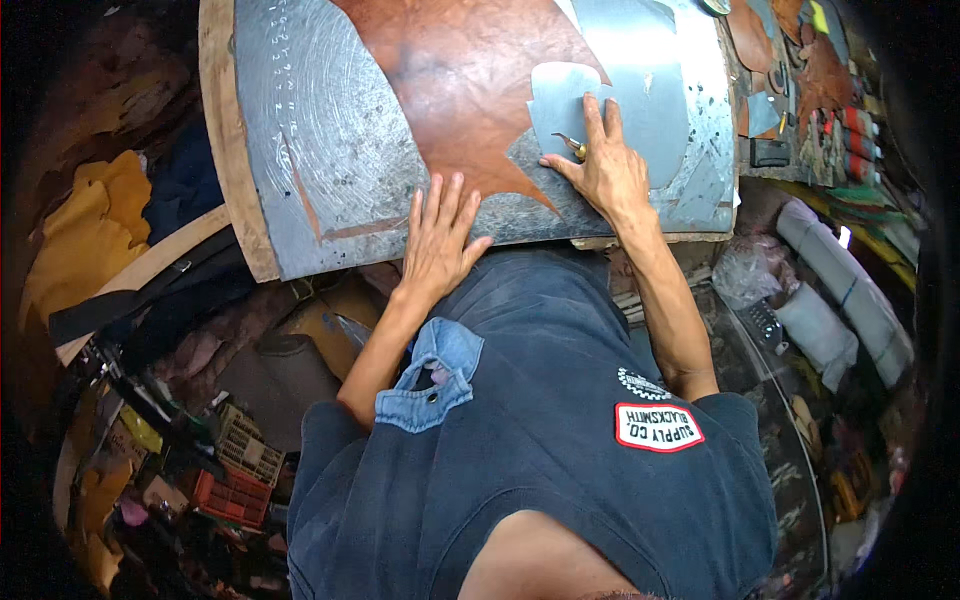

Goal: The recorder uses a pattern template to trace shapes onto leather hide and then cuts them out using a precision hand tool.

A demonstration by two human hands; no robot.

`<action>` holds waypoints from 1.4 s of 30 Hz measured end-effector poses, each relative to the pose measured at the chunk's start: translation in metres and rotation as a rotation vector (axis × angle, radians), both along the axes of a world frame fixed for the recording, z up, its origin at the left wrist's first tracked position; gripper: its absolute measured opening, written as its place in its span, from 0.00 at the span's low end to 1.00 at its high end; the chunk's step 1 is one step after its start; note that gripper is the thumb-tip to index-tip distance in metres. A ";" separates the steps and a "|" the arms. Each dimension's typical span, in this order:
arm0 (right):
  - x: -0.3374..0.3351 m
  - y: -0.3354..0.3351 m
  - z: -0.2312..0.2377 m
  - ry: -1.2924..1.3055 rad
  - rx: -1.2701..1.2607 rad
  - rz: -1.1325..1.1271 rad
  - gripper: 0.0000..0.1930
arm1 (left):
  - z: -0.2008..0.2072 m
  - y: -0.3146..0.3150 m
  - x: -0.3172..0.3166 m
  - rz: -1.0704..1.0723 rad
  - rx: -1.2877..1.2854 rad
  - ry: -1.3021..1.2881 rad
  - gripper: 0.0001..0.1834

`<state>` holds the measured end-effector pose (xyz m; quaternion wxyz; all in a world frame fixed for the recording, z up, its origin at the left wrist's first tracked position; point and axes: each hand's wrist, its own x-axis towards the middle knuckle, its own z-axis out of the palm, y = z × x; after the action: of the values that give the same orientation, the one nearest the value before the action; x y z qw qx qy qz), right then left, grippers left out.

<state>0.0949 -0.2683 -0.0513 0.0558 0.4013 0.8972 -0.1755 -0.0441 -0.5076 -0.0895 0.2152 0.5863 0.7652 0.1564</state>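
A reddish-brown piece of leather [468, 95] with a jagged near edge lies on the grey metal-topped work table [330, 110]. My left hand [436, 232] rests flat at the table's near edge, fingers stretched, the tips touching the leather's lower edge. My right hand [606, 170] lies over a pale grey flat template [562, 95] with a rounded top, which overlaps the leather's right side. Its index and middle fingers press on the template. A small brass-coloured tool with a thin pointed tip [572, 144] sticks out between thumb and index finger; its rear part is hidden under the palm.
A larger grey sheet [640, 60] lies at the table's right. Beyond, a side bench holds leather scraps [748, 38] and red-and-grey cylinders [860, 145]. Rolled material [845, 285] lies low right. Tan hides [85, 235] and a red crate [232, 497] are at left.
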 end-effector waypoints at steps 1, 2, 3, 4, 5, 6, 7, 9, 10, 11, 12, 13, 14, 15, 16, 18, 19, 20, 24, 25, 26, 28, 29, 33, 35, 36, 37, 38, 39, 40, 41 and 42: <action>-0.004 -0.002 0.000 -0.037 -0.004 -0.010 0.52 | 0.000 -0.010 -0.001 -0.022 0.001 -0.025 0.38; -0.008 -0.005 0.000 -0.074 -0.010 -0.020 0.52 | 0.000 -0.018 -0.003 -0.043 0.001 -0.049 0.37; -0.011 -0.006 -0.001 -0.090 0.005 -0.023 0.52 | 0.000 -0.024 -0.006 -0.035 0.017 -0.069 0.36; -0.010 -0.006 -0.005 -0.017 0.041 -0.015 0.50 | -0.002 -0.028 -0.009 -0.038 0.033 -0.085 0.36; -0.009 -0.004 -0.008 0.058 0.076 -0.002 0.48 | -0.003 -0.030 -0.011 -0.047 0.049 -0.100 0.35; -0.008 -0.001 -0.009 0.045 0.092 -0.002 0.48 | -0.003 -0.032 -0.014 -0.057 0.066 -0.115 0.34; -0.005 0.003 -0.010 0.104 0.080 -0.070 0.46 | -0.002 -0.034 -0.016 -0.058 0.082 -0.126 0.34; 0.003 0.009 -0.007 0.304 0.074 -0.218 0.36 | 0.001 -0.034 -0.022 -0.079 0.112 -0.123 0.32; 0.013 0.012 -0.001 0.300 0.097 -0.222 0.36 | 0.002 -0.038 -0.022 -0.087 0.134 -0.129 0.32; 0.017 0.010 0.011 0.414 -0.159 -0.429 0.31 | 0.003 -0.042 -0.025 -0.043 0.145 -0.177 0.30; 0.021 0.010 0.023 0.530 -0.415 -0.629 0.26 | 0.003 -0.043 -0.027 -0.003 0.161 -0.229 0.29; 0.029 0.011 0.025 0.586 -0.496 -0.767 0.19 | 0.003 -0.042 -0.028 0.070 0.217 -0.295 0.27; 0.044 0.007 0.024 0.635 -0.579 -0.909 0.13 | 0.003 -0.038 -0.028 0.145 0.224 -0.405 0.27; 0.057 0.002 0.024 0.719 -0.645 -0.957 0.10 | 0.011 -0.027 -0.029 0.222 0.252 -0.511 0.27; 0.071 -0.002 0.024 0.804 -0.712 -1.002 0.09 | 0.018 -0.016 -0.029 0.299 0.277 -0.616 0.27; 0.084 -0.015 0.022 0.960 -0.751 -1.113 0.08 | 0.008 -0.001 -0.024 0.482 0.362 -0.932 0.28; 0.090 -0.018 0.021 0.979 -0.763 -1.147 0.08 | 0.001 0.003 -0.024 0.671 0.432 -1.251 0.30; 0.096 -0.025 0.019 0.991 -0.756 -1.150 0.08 | 0.005 0.009 -0.027 0.657 0.432 -1.251 0.30; 0.113 -0.046 0.004 1.218 -0.889 -1.231 0.08 | 0.014 0.028 -0.054 0.906 0.434 -1.452 0.32; 0.110 -0.048 0.002 1.241 -0.931 -1.255 0.09 | 0.007 0.027 -0.064 0.935 0.385 -1.535 0.32; 0.109 -0.051 0.002 1.258 -0.970 -1.286 0.09 | 0.009 0.034 -0.069 0.963 0.324 -1.621 0.32; 0.104 -0.046 0.002 1.253 -1.001 -1.306 0.10 | 0.010 0.048 -0.077 0.969 0.315 -1.564 0.32; 0.101 -0.042 0.003 1.262 -1.005 -1.299 0.09 | 0.010 0.050 -0.084 0.944 0.246 -1.558 0.31; 0.098 -0.018 0.006 1.298 -1.070 -1.203 0.07 | 0.012 0.064 -0.085 0.857 0.085 -1.289 0.23; 0.097 -0.010 0.000 1.287 -1.103 -1.179 0.07 | -0.002 0.060 -0.085 0.740 0.067 -1.056 0.22; 0.099 -0.004 -0.002 1.281 -1.116 -1.158 0.07 | 0.001 0.060 -0.087 0.747 0.061 -1.055 0.22; 0.102 0.000 -0.003 1.273 -1.124 -1.164 0.07 | 0.005 0.058 -0.089 0.773 0.052 -1.072 0.22; 0.103 0.004 -0.004 1.273 -1.108 -1.176 0.07 | 0.011 0.052 -0.095 0.808 0.044 -1.085 0.22; 0.107 0.009 -0.004 1.272 -1.083 -1.191 0.07 | 0.012 0.038 -0.104 0.829 0.010 -0.961 0.23; 0.110 0.014 -0.005 1.255 -1.097 -1.200 0.07 | 0.024 0.025 -0.115 0.820 -0.011 -0.927 0.23; 0.111 0.018 -0.004 1.283 -1.107 -1.203 0.07 | 0.020 -0.008 -0.134 0.776 -0.064 -0.872 0.23; 0.117 0.022 -0.006 1.307 -1.106 -1.217 0.08 | 0.038 -0.027 -0.150 0.743 -0.242 -0.852 0.20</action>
<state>0.2123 -0.2467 -0.0572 -0.3614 0.5304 0.1948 -0.7417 -0.1939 -0.5345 -0.0517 0.5005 0.1349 0.7779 0.3552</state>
